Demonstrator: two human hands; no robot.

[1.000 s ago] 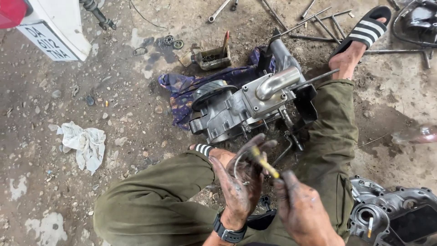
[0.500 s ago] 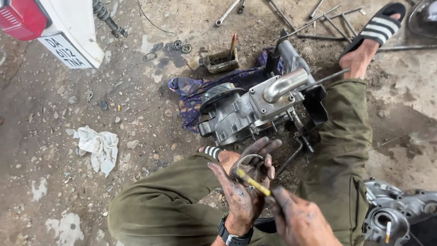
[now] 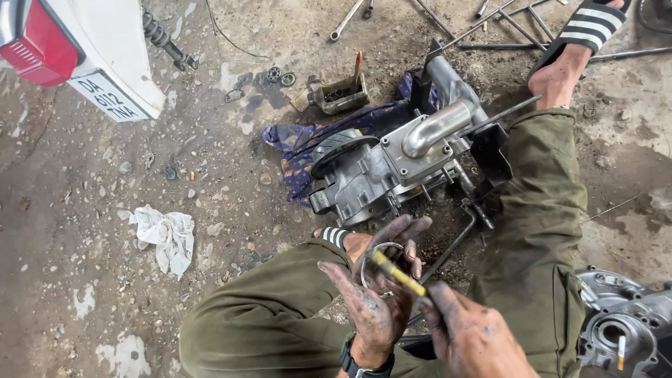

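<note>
The greasy left hand [image 3: 378, 294] is half open, cradling a thin metal ring [image 3: 376, 264]. The right hand [image 3: 472, 336] grips a yellow-handled tool [image 3: 399, 274] against it, the engine block [image 3: 399, 164] lying just beyond.

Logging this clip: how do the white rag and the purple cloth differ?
The white rag lies crumpled on bare ground, with nothing on it; the purple cloth is spread out under the grey engine. The white rag sits to the left, apart from the work; the purple cloth is partly hidden by the engine. Both are dirty fabric on the floor.
</note>
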